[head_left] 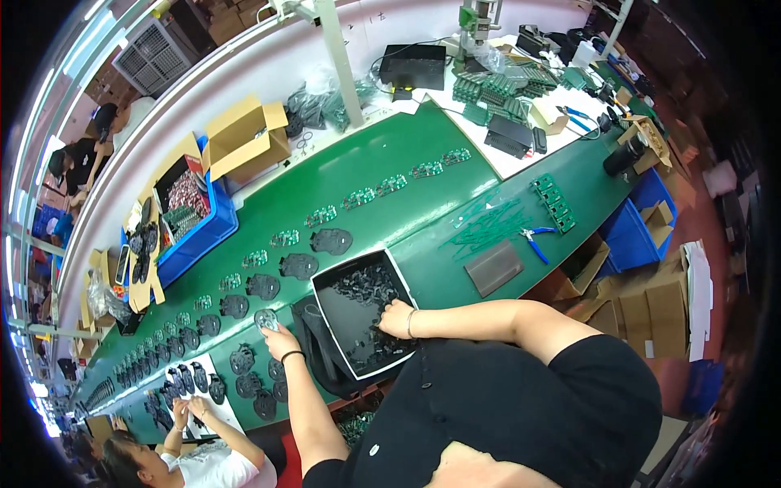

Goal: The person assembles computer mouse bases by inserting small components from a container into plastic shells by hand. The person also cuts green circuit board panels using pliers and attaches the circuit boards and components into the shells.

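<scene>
My left hand (281,342) is closed on the edge of a rounded grey-green part (266,319), which looks like a housing with a circuit board in it. My right hand (397,319) reaches into a white-rimmed tray (318,298) of small black plastic parts (366,285). Its fingers are drawn together among them, and what they pinch is too small to make out. Left of the tray lie dark rounded housings (298,266) in a row, with green circuit boards (285,238) lined up behind. More dark housings (242,358) sit close to my left forearm.
Blue-handled pliers (537,242), a brown flat block (494,268) and green board strips (553,203) lie to the right. A blue bin (228,218) and an open carton (244,142) stand at the back left. A co-worker's hands (189,407) work over a white sheet nearby.
</scene>
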